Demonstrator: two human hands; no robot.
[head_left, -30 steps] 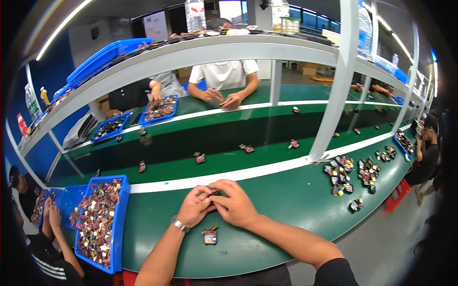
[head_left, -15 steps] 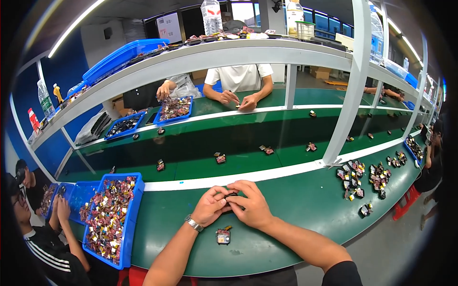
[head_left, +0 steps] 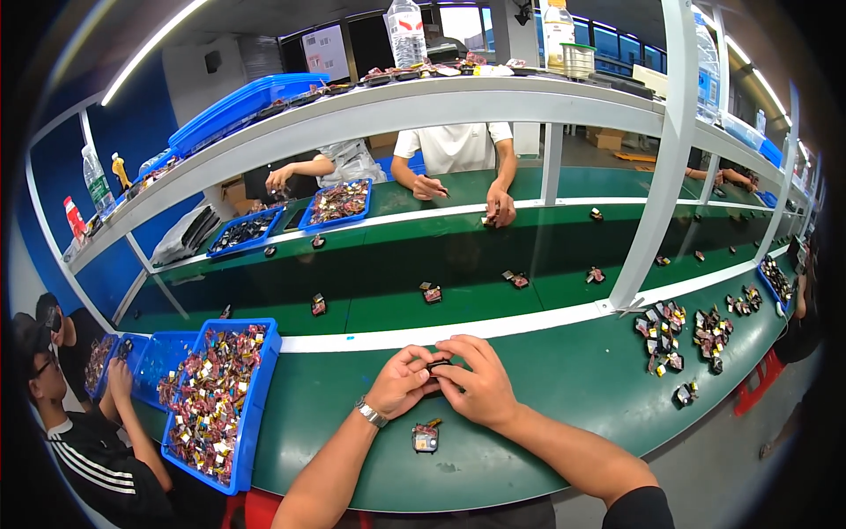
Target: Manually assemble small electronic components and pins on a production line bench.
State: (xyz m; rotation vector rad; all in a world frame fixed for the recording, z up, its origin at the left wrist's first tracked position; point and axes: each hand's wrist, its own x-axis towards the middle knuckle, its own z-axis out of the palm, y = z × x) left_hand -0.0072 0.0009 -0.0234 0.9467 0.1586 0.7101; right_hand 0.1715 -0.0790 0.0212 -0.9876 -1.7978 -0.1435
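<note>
My left hand and my right hand meet over the green bench, fingers closed around a small black plastic part. Much of that part is hidden behind the fingers. Just below my hands, on the bench, lies a small square electronic module with a black frame, a pale face and a reddish-yellow tab at its top. A metal-banded watch circles my left wrist.
A blue tray piled with similar modules stands to the left. Clusters of modules lie at the right. Beyond a white rail, a dark green belt carries spaced modules. A shelf post rises at right; co-workers sit across and left.
The view has shifted a little, moving the scene rightward. My hands keep hold of the black part. The co-worker opposite has parted their hands, one reaching toward the belt with a small piece.
</note>
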